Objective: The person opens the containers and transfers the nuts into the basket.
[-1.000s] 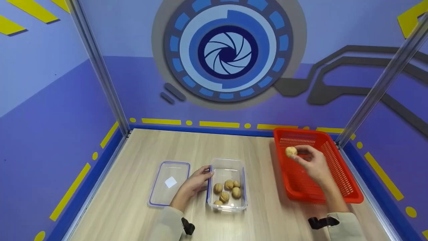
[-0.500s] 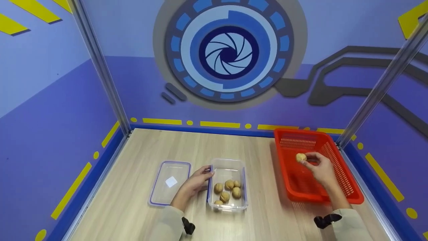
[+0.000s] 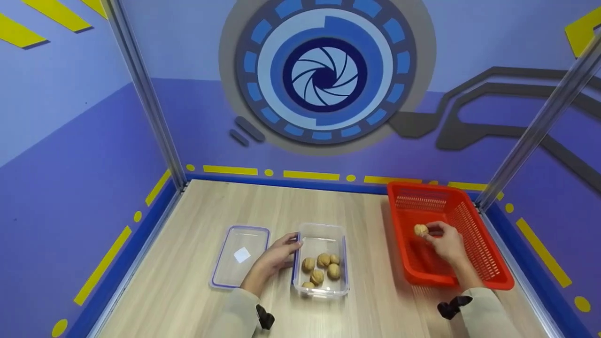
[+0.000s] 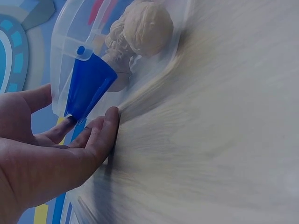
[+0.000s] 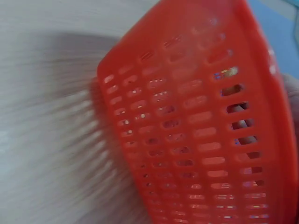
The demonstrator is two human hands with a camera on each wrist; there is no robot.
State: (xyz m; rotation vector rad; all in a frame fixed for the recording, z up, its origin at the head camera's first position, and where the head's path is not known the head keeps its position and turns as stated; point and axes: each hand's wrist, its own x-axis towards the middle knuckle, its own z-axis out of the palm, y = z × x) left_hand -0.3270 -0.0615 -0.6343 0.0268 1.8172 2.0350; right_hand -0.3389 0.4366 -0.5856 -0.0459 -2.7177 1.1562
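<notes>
Head view: a walnut [image 3: 420,230] is pinched between thumb and fingers of the right hand [image 3: 448,244], over or within the red basket [image 3: 429,280]; its height is unclear. From that hand, the clear plastic box [image 3: 323,230] is found just below nine o'clock, its long axis set twelve to six. Its nine o'clock wall is touched by the nearer left hand [image 3: 276,256], fingers loosely extended. Six walnuts [image 3: 317,277] are gathered towards its six o'clock end.

Booth [image 3: 197,117]: printed walls [image 3: 263,112], metal posts [image 3: 145,94]
</notes>
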